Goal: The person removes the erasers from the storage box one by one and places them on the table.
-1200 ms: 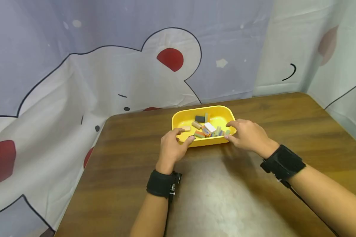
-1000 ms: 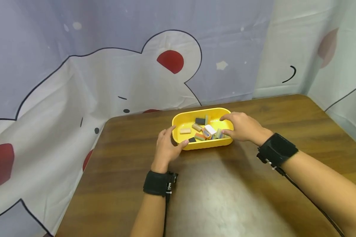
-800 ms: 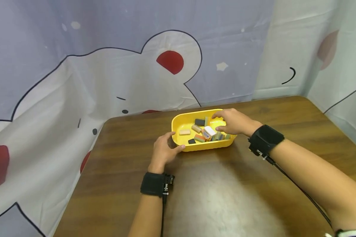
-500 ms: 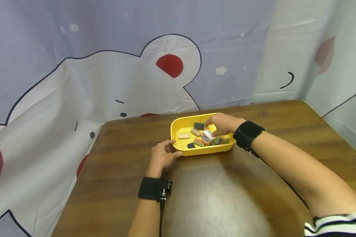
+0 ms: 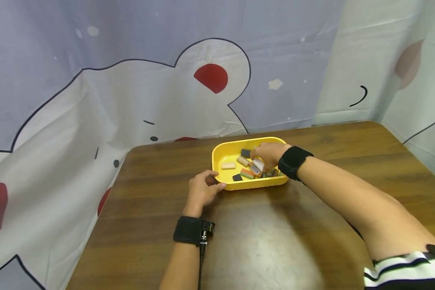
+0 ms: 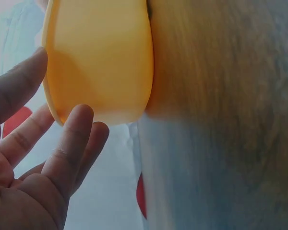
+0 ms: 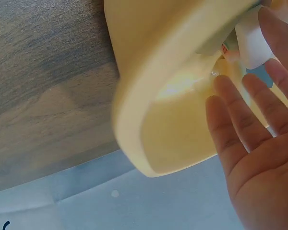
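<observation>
A yellow tray (image 5: 253, 185) stands on the table holding several small blocks that look like erasers. My left hand (image 5: 200, 189) is at its near left corner; the thumb touches the front rim and the other fingers, fairly straight, lie along the end wall (image 6: 103, 62). Inside the tray, my right hand (image 5: 270, 153) reaches over the right side. Its thumb and index finger pinch a white eraser (image 7: 252, 40), while the other fingers extend loosely. A tan eraser (image 5: 228, 165), a dark one (image 5: 237, 177) and an orange-green one (image 5: 247, 173) lie nearby.
The brown wooden table (image 5: 148, 209) extends around the tray. Behind it hangs a printed cloth (image 5: 148, 100). Black straps with cables circle both wrists, and a striped sleeve (image 5: 406, 270) shows at lower right.
My right hand has moved left and down into the tray, from its right rim to the white eraser, which now sits tilted. My left hand has shifted slightly left to the corner.
</observation>
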### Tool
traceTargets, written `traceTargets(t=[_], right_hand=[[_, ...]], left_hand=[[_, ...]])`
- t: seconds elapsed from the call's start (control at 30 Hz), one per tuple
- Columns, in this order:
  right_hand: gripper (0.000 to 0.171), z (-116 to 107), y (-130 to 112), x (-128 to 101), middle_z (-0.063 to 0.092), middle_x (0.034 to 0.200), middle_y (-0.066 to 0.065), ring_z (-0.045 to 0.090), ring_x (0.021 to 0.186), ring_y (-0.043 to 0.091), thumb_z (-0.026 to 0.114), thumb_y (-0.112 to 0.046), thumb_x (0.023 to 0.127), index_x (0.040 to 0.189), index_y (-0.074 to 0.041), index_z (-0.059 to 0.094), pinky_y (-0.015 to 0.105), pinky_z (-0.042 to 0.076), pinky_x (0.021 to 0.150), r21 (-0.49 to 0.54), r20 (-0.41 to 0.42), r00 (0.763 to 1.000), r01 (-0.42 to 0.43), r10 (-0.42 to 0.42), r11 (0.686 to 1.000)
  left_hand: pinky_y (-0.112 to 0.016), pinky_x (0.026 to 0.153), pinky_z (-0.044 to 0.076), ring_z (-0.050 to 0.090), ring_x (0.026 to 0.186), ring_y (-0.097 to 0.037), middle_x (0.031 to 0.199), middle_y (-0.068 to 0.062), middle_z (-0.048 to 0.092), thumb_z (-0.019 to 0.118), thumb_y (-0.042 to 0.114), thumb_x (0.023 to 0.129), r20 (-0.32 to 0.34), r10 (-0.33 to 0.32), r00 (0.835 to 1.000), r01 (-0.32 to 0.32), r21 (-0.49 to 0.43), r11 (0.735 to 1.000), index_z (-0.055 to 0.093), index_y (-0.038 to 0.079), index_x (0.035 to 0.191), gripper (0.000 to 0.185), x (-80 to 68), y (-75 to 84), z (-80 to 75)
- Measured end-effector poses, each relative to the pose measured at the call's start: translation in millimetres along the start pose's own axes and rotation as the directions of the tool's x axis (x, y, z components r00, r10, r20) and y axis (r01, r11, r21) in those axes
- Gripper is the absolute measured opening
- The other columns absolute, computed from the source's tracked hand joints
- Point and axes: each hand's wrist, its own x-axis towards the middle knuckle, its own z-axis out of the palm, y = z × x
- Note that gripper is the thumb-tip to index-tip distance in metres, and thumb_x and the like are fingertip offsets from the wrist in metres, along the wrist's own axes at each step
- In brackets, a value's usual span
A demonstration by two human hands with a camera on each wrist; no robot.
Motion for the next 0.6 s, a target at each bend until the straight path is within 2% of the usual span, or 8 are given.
traceTargets(t=[0.23,0.6], right_hand=[[0.052,2.9,-3.0,-1.5,0.064,0.108,0.012,0.058,0.09,0.025,0.084,0.001,0.071,0.118,-0.006,0.064,0.034,0.053,0.077,0.009,-0.026,0.997,0.079,-0.079,0.997],[0.045,3.4,-5.4,-2.0,0.064,0.098,0.009,0.057,0.081,0.022,0.081,0.005,0.071,0.113,-0.005,0.066,0.03,0.053,0.069,0.019,-0.05,0.996,0.074,-0.073,0.997]], left_hand=[[-0.04,0.082,0.054,0.065,0.102,-0.028,0.107,-0.014,0.069,0.081,0.022,0.081,-0.001,0.001,1.0,-0.001,-0.007,1.0,0.067,0.007,0.115,0.04,-2.0,-1.0,0.7],[-0.039,0.083,0.054,0.065,0.1,-0.027,0.106,-0.014,0.069,0.08,0.021,0.082,0.009,0.021,1.0,-0.021,-0.012,1.0,0.066,0.005,0.116,0.04,-0.9,-0.1,0.7]])
